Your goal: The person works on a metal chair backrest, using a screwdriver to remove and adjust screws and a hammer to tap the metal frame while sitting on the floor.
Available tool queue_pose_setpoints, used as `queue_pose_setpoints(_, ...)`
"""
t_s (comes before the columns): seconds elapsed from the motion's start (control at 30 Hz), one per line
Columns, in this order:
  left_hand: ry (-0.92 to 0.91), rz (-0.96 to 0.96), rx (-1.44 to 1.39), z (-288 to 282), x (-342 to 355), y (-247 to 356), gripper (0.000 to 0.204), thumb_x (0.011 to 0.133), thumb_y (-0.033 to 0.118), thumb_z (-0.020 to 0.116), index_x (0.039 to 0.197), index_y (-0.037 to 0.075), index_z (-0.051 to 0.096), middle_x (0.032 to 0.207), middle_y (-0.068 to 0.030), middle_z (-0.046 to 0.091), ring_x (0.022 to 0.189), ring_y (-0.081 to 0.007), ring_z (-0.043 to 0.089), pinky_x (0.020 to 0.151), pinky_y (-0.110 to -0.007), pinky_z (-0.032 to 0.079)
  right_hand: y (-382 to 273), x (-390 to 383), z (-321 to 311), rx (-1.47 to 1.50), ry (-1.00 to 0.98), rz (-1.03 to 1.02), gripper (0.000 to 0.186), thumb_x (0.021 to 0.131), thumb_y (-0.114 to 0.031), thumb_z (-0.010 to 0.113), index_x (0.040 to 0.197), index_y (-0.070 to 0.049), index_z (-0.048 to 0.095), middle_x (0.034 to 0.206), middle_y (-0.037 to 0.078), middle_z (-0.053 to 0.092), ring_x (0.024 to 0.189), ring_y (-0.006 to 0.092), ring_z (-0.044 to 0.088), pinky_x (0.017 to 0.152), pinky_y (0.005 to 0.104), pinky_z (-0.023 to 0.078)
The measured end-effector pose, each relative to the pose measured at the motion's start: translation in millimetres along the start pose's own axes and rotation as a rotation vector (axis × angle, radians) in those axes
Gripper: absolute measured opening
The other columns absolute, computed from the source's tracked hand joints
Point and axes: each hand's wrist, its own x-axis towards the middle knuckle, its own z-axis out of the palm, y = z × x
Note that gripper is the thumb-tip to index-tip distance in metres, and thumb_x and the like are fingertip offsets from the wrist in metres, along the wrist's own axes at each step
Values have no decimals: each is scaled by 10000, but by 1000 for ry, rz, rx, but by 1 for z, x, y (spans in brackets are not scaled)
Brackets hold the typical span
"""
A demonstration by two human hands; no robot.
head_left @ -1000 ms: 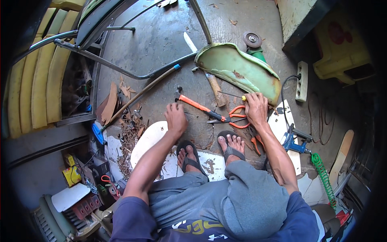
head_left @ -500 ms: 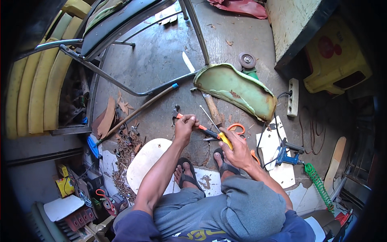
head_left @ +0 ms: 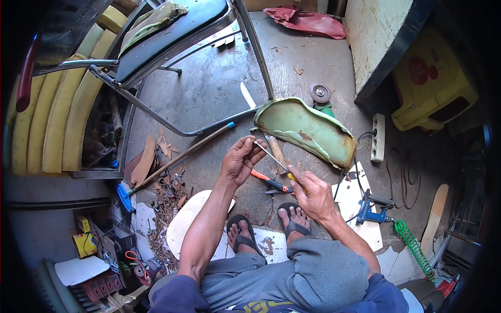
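Note:
My right hand (head_left: 314, 196) is closed round the yellow handle of a screwdriver (head_left: 271, 157), its thin shaft slanting up to the left. At the shaft's far end, the thumb and fingertips of my left hand (head_left: 241, 163) pinch the tip; whether a small dark bit is also between them I cannot make out. Below the shaft, an orange-and-black tool handle (head_left: 267, 180) lies on the floor, its far end behind my left hand. Dark blades (head_left: 280, 191) show beside my right hand. A wooden handle (head_left: 275, 148) lies just beyond the shaft.
A curved green chair cover (head_left: 308, 130) lies ahead, with an angle grinder (head_left: 321, 97) behind it. A metal-framed chair (head_left: 175, 41) stands far left. A blue air stapler (head_left: 373, 211) with a green coiled hose and a white power strip (head_left: 378, 138) lie right. Debris (head_left: 164, 214) is left of an off-white panel (head_left: 193, 221).
My left hand has moved up and right from the orange-and-black handle to the screwdriver's tip. My right hand has shifted slightly right and down, covering the orange scissor loops.

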Motion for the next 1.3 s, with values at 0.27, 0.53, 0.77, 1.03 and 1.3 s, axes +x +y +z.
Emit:
queue_pose_setpoints(0.27, -25, -35, 466, 13, 3, 33, 212, 995, 192, 625, 1132, 31, 618, 1040, -153, 703, 1004, -278, 712, 866, -394, 624, -3, 8, -15, 691, -305, 523, 443, 967, -233, 621, 1338, 8, 597, 914, 68, 720, 628, 84, 620, 564, 253, 514)
queue_pose_setpoints(0.53, -188, 169, 358, 113, 15, 117, 457, 1016, 380, 566, 1311, 37, 505, 1164, -175, 649, 1039, -317, 693, 868, -426, 614, -52, 75, -32, 1038, -149, 277, 402, 988, -220, 621, 1270, 65, 594, 873, 54, 671, 584, 59, 547, 505, 213, 431)
queue_pose_setpoints(0.77, -257, 677, 363, 201, 70, 217, 656, 954, 375, 670, 1414, 16, 370, 1417, -172, 433, 1373, -323, 430, 1142, -494, 399, -97, 156, -90, 1045, -15, -32, 410, 996, -239, 619, 1257, 78, 604, 864, 69, 677, 600, 44, 547, 536, 204, 448)
queue_pose_setpoints(1.03, -555, 926, 198, 289, 114, 295, 748, 828, 304, 817, 1446, 137, 429, 1506, -111, 405, 1462, -304, 311, 1187, -530, 321, -118, 236, -134, 712, 210, -393, 400, 967, -282, 603, 1182, 48, 669, 940, 201, 724, 794, 259, 706, 776, 357, 544)
queue_pose_setpoints(1.3, -554, 1040, 224, 278, 134, 314, 447, 867, 226, 774, 1260, 104, 601, 1184, -157, 674, 1194, -326, 616, 1099, -510, 461, -123, 263, -153, 581, 243, -468, 357, 932, -259, 593, 1068, 49, 712, 839, 246, 713, 753, 330, 732, 738, 398, 572)
